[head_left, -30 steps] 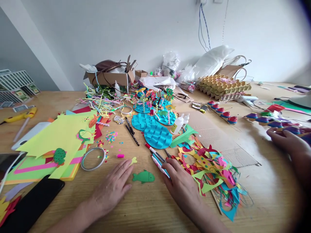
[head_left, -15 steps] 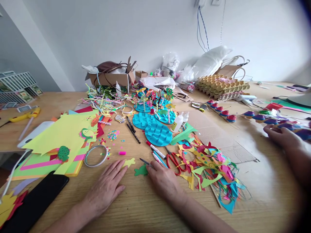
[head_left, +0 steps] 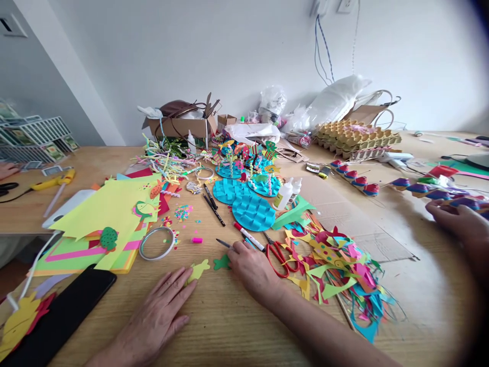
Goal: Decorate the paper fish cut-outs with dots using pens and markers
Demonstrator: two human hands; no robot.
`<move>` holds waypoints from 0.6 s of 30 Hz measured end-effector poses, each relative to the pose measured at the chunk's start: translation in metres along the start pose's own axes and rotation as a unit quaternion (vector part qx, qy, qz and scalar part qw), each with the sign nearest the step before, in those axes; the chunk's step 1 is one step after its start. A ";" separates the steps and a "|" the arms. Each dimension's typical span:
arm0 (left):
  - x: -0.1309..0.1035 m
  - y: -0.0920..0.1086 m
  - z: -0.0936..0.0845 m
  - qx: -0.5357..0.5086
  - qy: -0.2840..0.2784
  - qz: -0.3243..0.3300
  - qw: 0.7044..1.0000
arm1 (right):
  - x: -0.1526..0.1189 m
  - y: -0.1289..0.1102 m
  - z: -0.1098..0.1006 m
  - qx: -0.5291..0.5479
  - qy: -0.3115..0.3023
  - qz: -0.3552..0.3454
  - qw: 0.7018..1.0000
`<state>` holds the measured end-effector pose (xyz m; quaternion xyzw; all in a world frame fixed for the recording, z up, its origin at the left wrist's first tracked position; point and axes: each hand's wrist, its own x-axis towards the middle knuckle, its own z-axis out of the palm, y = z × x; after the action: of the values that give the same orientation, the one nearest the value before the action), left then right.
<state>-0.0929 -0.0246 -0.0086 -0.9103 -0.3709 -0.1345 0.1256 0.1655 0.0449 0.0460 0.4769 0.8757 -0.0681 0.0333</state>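
My left hand (head_left: 158, 311) lies flat with its fingers stretched out, fingertips resting on a yellow-green paper fish (head_left: 199, 270). To the right of it, my right hand (head_left: 254, 267) is closed around a dark slim pen (head_left: 222, 243), whose tip points left, just above the table. A green paper fish (head_left: 220, 262) is partly covered by the right hand. Beyond that hand lie a red-and-white marker (head_left: 248, 235) and red-handled scissors (head_left: 280, 259). A pink cap (head_left: 196, 240) sits between the hands, farther back.
Paper scraps (head_left: 340, 265) heap on the right. Yellow sheets (head_left: 110, 204), a tape roll (head_left: 156, 243) and a black phone (head_left: 64, 316) lie left. Blue woven discs (head_left: 252, 213) and glue bottles (head_left: 283, 196) stand ahead. Another person's hand (head_left: 458, 219) touches painted egg-carton pieces (head_left: 437, 194).
My left hand has drawn the yellow-green fish slightly toward me and left. My right hand keeps the pen over nearly the same spot. The view has shifted a little left.
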 end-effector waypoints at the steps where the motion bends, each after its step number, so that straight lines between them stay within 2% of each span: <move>1: -0.002 0.000 -0.001 0.000 -0.001 -0.002 1.000 | -0.002 0.000 0.002 0.000 0.005 0.001 1.000; 6: -0.010 0.004 -0.005 -0.007 -0.011 0.009 1.000 | -0.013 -0.004 0.015 -0.002 0.017 0.004 1.000; 9: -0.010 0.012 -0.004 -0.027 -0.028 0.024 0.999 | -0.009 -0.010 0.017 0.001 0.022 -0.001 1.000; 15: 0.012 0.023 0.002 -0.103 -0.110 0.028 0.988 | 0.018 -0.008 0.008 0.008 0.028 -0.034 0.999; 18: 0.024 0.021 0.002 -0.127 -0.117 0.036 0.984 | 0.022 -0.001 0.002 0.006 0.027 -0.045 0.999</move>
<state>-0.0617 -0.0230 -0.0053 -0.9411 -0.3297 -0.0687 -0.0307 0.1526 0.0628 0.0409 0.4391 0.8963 -0.0618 0.0039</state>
